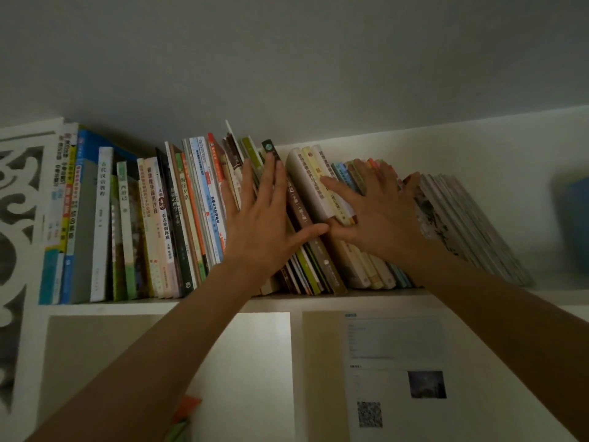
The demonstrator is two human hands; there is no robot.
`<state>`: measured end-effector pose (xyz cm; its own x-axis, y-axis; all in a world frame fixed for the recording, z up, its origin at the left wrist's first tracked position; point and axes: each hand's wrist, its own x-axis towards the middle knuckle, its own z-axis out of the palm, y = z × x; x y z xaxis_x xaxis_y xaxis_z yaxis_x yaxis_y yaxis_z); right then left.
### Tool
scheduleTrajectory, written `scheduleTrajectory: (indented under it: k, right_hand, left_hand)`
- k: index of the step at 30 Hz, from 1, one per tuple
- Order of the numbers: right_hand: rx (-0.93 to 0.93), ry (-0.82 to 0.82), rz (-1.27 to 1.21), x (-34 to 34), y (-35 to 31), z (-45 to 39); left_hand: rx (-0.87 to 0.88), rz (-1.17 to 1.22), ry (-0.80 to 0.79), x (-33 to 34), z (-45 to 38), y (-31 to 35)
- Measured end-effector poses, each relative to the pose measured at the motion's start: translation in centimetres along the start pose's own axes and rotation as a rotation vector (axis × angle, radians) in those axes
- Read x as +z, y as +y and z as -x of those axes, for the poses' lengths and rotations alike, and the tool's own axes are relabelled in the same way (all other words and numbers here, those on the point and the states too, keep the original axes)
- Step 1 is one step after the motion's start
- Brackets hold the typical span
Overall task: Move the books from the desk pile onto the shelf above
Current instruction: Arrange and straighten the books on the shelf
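Books (178, 218) fill the white shelf (223, 303) high on the wall, spines facing out, and both of the person's arms reach up to them from below. On the left side of the row the volumes stand nearly upright; toward the middle they lean, and at the right end a bundle of thin booklets (462, 224) tilts hard to the left, resting against its neighbours.

The left hand (261, 224) lies flat against the spines in the middle of the row, its fingers (271, 173) straight and spread, the thumb stretched out to the right across a brown book (306, 231). It grips nothing; it only presses on the spines. A dark, narrow spine (270, 148) sticks up just above its fingertips.

The right hand (379, 215) is likewise spread flat, palm on the leaning books just beside the left hand. Its forefinger points left across a cream-coloured spine (310, 193), and the other fingers rest on the tops of several short, colourful books (349, 173). It holds nothing either. The two thumbs nearly meet near the foot of the cream volume.

Left of the shelf there is a white fretwork panel (19, 218). Under the shelf, a printed sheet (395, 371) with a small photo and a square code is fixed to the wall.
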<state>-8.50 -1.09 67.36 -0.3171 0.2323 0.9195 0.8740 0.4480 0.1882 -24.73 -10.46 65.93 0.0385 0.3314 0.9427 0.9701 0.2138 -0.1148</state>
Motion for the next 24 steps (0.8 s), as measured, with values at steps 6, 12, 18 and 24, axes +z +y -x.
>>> scheduleTrajectory:
  k: [6,12,18,24]
  right_hand:
    - [0.004,0.022,0.023,0.4,0.5,-0.1]
    - [-0.003,0.033,0.02,1.0,-0.2,-0.1]
    - [-0.016,0.008,-0.025,0.5,-0.9,0.1]
    - [-0.023,0.008,-0.084,0.2,-1.9,0.6]
  left_hand:
    - [-0.041,-0.072,-0.094,1.4,-1.9,0.4]
    - [-0.012,-0.111,-0.153,1.2,-2.4,0.0]
    - [0.028,-0.059,-0.208,1.7,-1.1,0.1]
    - [0.197,0.128,-0.104,2.0,-0.2,-1.6]
